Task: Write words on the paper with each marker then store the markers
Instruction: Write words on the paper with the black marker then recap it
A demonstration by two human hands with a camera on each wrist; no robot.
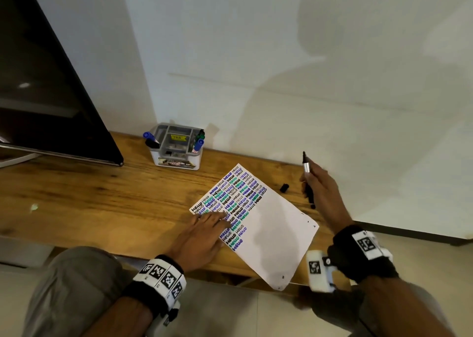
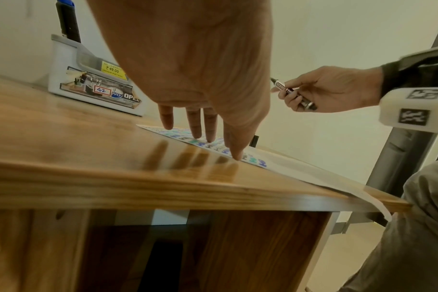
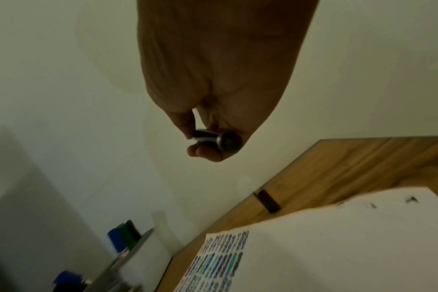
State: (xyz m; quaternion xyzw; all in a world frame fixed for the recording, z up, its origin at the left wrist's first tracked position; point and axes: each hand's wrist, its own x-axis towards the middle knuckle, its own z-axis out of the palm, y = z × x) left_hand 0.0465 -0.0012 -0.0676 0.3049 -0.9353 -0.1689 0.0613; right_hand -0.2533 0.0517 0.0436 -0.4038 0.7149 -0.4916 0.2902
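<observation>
1. The left hand [image 1: 202,236] lies flat on the paper [image 1: 271,234], fingers [image 2: 195,126] straight and slightly spread, their tips pressing the sheet's near-left part over the written rows.
2. The right hand [image 1: 322,190] is raised above the desk [image 1: 89,198] to the right of the paper, fingers and thumb curled round an uncapped black marker [image 1: 307,172] whose tip points up and away from the sheet.
3. The marker's rear end [image 3: 228,141] shows below the curled fingers in the right wrist view, which is blurred.
4. The paper lies askew on the desk, its near corner hanging over the front edge; rows of "HELLO" in black, blue and green fill its far-left part, and the rest is blank apart from a few small marks.
5. A black cap [image 1: 284,187] lies on the desk just beyond the paper's right edge, between sheet and right hand.
6. A grey-and-white organizer [image 1: 176,157] stands at the wall beyond the paper, with blue, green and black markers [image 1: 199,142] upright in its side compartments.
7. A dark screen [image 1: 46,93] leans at far left.
</observation>
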